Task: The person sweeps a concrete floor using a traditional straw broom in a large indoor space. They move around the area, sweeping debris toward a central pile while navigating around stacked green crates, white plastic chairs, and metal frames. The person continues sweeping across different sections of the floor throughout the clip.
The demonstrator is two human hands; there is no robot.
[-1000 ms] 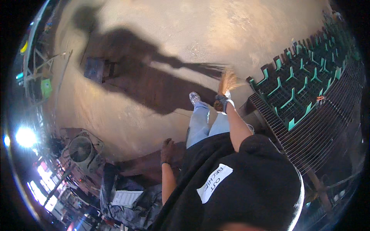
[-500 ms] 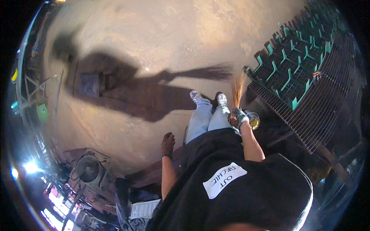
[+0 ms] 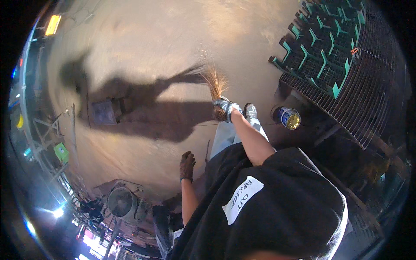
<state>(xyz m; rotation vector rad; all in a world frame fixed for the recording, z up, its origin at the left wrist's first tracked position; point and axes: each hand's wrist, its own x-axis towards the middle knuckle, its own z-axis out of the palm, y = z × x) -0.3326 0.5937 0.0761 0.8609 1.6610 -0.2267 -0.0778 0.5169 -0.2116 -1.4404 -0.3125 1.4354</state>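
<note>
In a grey glove, my right hand (image 3: 225,108) is closed round the bound end of a short stick broom (image 3: 214,82). The broom's tan bristles fan out over the concrete floor (image 3: 169,39), in front of my shoes. My left hand (image 3: 187,164), in a dark brown glove, hangs low at my left side with its fingers loosely apart and nothing in them. A shadow of me and the broom stretches over the floor to the left.
A blue can with a yellowish inside (image 3: 289,118) stands right of my legs. Beyond it, a bar-grate table (image 3: 368,99) carries green Y-shaped metal pieces (image 3: 324,63). A round fan (image 3: 121,202) is at the lower left. A flat dark plate (image 3: 104,112) lies in my shadow.
My right hand has swung the broom leftward, from beside the can to in front of my legs. The left hand stays low at my side. The whole view has shifted slightly.
</note>
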